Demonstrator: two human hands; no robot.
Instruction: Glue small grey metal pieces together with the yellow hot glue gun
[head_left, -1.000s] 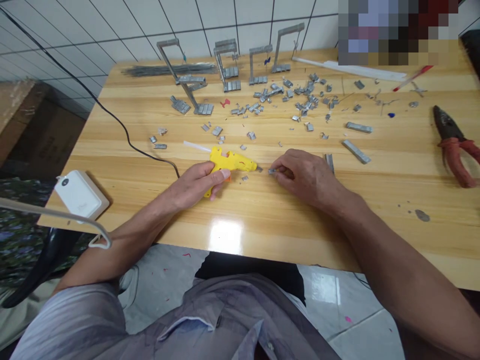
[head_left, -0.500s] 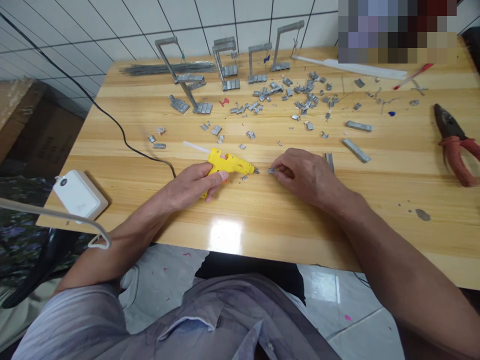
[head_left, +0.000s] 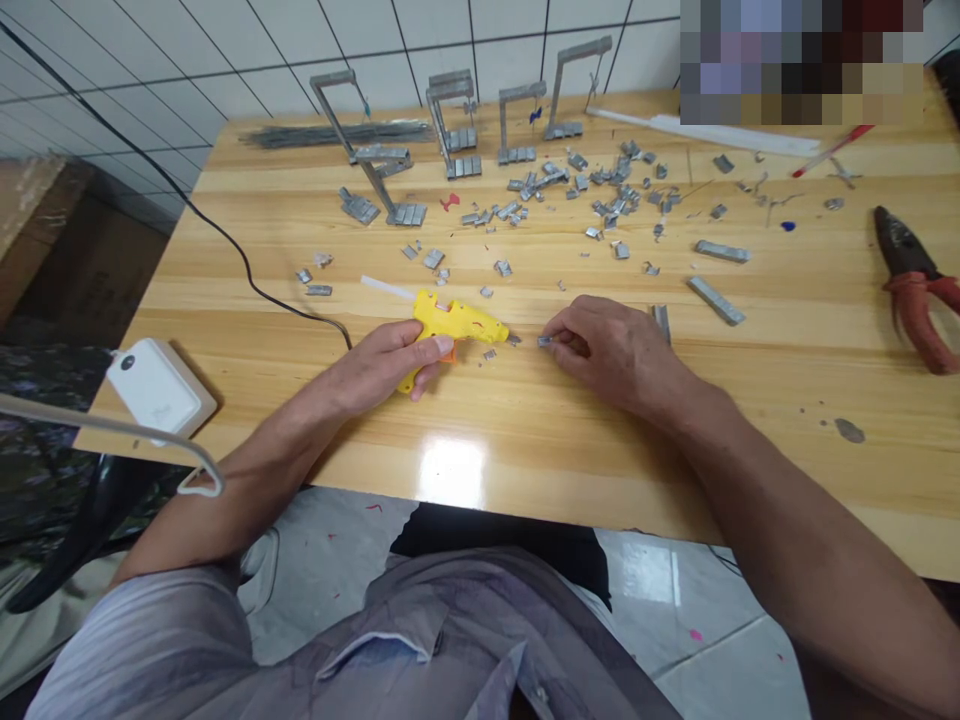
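My left hand (head_left: 401, 362) is wrapped round the handle of a yellow hot glue gun (head_left: 461, 321), thumb near its orange trigger. A white glue stick (head_left: 386, 287) pokes out of the gun's back end, and the metal nozzle points right. Between thumb and fingertips, my right hand (head_left: 604, 345) pinches a small grey metal piece (head_left: 544, 341). A short gap separates this piece from the nozzle. Tiny grey scraps (head_left: 490, 355) lie just below the nozzle. Beside my right hand's knuckles rests a grey metal strip (head_left: 660, 325), partly hidden.
Several grey metal stands (head_left: 405, 213) line the back, with scattered small metal pieces (head_left: 619, 205) before them. Red-handled pliers (head_left: 919, 305) lie at the right. A white power bank (head_left: 161, 390) sits at the left, near a black cable (head_left: 251, 280) crossing the wooden table (head_left: 600, 480).
The glue gun has shifted slightly left, so its nozzle is a little farther from the metal piece. My right hand keeps its pinch in nearly the same place.
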